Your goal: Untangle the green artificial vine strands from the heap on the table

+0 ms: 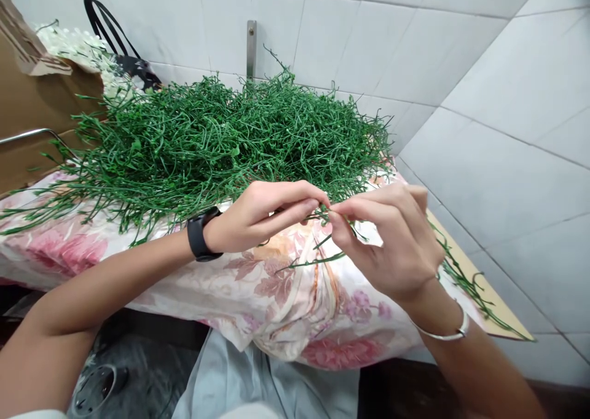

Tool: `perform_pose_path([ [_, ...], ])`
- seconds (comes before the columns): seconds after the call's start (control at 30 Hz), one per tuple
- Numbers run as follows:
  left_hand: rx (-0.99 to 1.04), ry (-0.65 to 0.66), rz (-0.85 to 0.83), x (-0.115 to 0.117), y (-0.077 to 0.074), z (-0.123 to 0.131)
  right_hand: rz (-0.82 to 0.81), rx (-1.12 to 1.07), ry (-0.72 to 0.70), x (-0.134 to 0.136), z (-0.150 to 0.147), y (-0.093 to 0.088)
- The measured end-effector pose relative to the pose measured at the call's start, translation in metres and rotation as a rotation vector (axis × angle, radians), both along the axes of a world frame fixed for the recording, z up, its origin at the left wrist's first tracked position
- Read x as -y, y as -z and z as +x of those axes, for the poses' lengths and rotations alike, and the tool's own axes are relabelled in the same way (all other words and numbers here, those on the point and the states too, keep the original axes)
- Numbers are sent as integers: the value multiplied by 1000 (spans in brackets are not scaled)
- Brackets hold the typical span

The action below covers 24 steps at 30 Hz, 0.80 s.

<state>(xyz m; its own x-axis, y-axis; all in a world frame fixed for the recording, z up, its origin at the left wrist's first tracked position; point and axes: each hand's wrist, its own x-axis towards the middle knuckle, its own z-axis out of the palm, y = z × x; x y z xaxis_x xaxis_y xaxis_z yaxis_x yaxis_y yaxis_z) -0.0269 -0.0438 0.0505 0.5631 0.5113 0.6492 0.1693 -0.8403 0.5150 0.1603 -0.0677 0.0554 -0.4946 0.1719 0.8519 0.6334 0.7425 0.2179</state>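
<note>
My left hand (267, 216) and my right hand (391, 241) meet above the table's front edge, both pinched on a thin green plastic stem (322, 256) that hangs between them. The left wrist wears a black watch (199, 234), the right a silver bangle (449, 332). Behind the hands lies a big heap of green artificial stems (221, 136) on a flowered cloth (276, 296).
A brown cardboard box (37, 99) with white artificial flowers (83, 47) and a black bag handle (108, 29) stands at the back left. White tiled walls close the back and right. A few loose stems (465, 281) trail along the wooden table edge at right.
</note>
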Motion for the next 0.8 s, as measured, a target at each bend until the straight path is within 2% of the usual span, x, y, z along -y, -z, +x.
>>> perform_pose_path([
  [0.1,8,-21,64,-1,-1,1,-167,-96,-69,0,-2,0],
  [0.17,10,-45,153,-2,0,0,-345,-145,-115,0,-2,-1],
  [0.4,-93,-191,676,-3,4,-8,-1407,-375,-444,-5,1,-10],
  [0.47,-109,-162,804,-3,4,-9,-1635,-384,-495,-8,2,-11],
  [0.5,-105,-142,817,-3,4,-9,-1698,-378,-496,-10,2,-10],
  [0.57,-65,-129,707,-2,4,-7,-1665,-374,-460,-10,2,-9],
  [0.6,-29,-131,604,-2,4,-6,-1560,-378,-424,-9,2,-8],
  [0.63,12,-130,487,-3,5,-4,-1394,-382,-378,-7,2,-6],
  [0.7,99,-104,242,-4,5,-2,-945,-369,-246,-3,2,-3],
  [0.77,154,-53,16,-6,6,-1,-509,-284,-117,1,1,0],
  [0.8,165,-28,-80,-6,6,0,-343,-223,-73,3,1,1],
])
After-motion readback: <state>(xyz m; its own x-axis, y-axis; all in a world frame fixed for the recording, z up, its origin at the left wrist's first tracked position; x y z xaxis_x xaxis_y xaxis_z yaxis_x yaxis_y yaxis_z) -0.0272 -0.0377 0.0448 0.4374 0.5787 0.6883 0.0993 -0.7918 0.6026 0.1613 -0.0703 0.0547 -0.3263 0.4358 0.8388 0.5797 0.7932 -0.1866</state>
